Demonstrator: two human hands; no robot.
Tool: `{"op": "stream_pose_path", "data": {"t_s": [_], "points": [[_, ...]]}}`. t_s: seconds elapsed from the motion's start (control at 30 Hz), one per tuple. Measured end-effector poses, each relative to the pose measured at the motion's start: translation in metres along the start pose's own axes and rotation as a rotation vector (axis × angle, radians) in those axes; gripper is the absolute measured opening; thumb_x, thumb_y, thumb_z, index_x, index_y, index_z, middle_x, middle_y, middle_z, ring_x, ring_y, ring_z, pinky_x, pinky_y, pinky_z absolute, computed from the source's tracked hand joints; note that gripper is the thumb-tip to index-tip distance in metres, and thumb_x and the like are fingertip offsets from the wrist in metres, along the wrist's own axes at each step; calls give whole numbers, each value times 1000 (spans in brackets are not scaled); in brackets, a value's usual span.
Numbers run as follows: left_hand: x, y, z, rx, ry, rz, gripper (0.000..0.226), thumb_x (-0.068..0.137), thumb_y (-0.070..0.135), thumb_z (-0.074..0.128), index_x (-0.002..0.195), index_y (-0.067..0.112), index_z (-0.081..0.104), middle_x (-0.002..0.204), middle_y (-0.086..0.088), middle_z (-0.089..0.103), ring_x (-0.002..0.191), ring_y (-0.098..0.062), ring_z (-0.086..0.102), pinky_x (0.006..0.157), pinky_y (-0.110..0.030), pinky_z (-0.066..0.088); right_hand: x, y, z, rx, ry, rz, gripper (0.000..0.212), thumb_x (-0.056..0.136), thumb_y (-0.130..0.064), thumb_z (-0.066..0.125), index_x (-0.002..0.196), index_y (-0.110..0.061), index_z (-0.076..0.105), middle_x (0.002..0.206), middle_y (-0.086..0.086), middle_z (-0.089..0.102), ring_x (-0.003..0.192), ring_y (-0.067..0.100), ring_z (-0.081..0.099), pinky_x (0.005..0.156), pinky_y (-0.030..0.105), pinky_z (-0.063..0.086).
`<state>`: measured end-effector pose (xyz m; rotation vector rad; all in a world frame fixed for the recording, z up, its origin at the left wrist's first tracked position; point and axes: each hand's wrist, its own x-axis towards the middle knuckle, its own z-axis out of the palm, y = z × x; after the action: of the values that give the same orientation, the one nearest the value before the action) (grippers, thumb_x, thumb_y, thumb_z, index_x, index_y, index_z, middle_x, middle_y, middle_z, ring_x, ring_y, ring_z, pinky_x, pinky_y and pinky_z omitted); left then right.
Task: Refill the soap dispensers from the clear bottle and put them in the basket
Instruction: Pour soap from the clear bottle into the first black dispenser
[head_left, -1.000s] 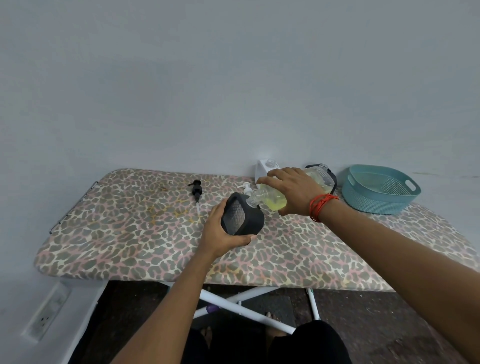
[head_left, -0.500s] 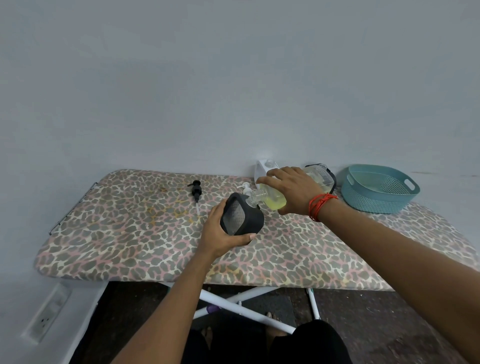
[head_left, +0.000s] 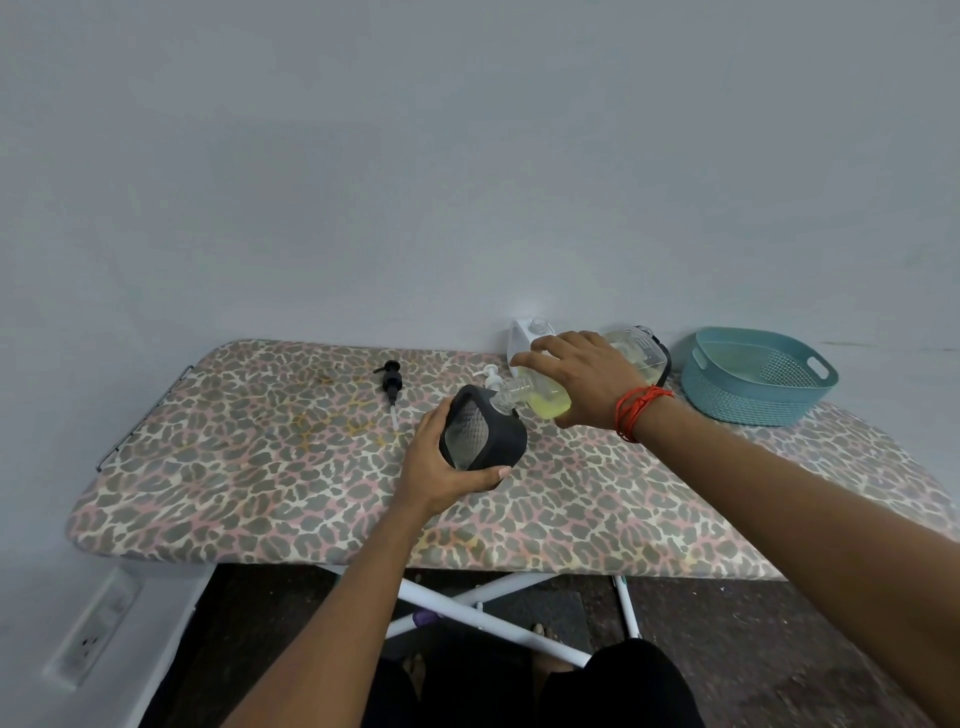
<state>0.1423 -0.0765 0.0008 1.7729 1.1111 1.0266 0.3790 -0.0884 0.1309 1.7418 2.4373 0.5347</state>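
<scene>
Black pump (head_left: 391, 382) lies left of your left hand (head_left: 434, 462), likely removed for filling. That hand grips the black dispenser (head_left: 485, 436), tilted to meet the clear bottle (head_left: 550, 402) your right hand (head_left: 582, 384) clasps and tips. Basket (head_left: 748, 400) waits right.

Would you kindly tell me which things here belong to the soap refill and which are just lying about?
Job: clear plastic bottle of yellow soap, black square dispenser, loose black pump, white dispenser, teal plastic basket.
Lying about: leopard-print ironing board, white wall socket.
</scene>
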Motion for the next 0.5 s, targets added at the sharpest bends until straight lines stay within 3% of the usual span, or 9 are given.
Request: {"op": "stream_pose_path", "data": {"t_s": [0.37, 0.5], "points": [[1, -4, 1, -4, 11, 22, 116, 54, 57, 96, 152, 29, 42, 143, 10, 49, 132, -9, 48, 108, -32, 45, 1, 0, -2, -17, -1, -7, 98, 64, -46, 87, 148, -36, 37, 144, 2, 49, 125, 27, 51, 106, 43, 39], [2, -5, 2, -16, 9, 35, 109, 55, 53, 98, 148, 35, 44, 139, 15, 51, 127, 7, 47, 101, -17, 43, 1, 0, -1, -16, -3, -6, 97, 65, -46, 86, 148, -36, 38, 145, 2, 48, 125, 27, 51, 106, 42, 38]]}}
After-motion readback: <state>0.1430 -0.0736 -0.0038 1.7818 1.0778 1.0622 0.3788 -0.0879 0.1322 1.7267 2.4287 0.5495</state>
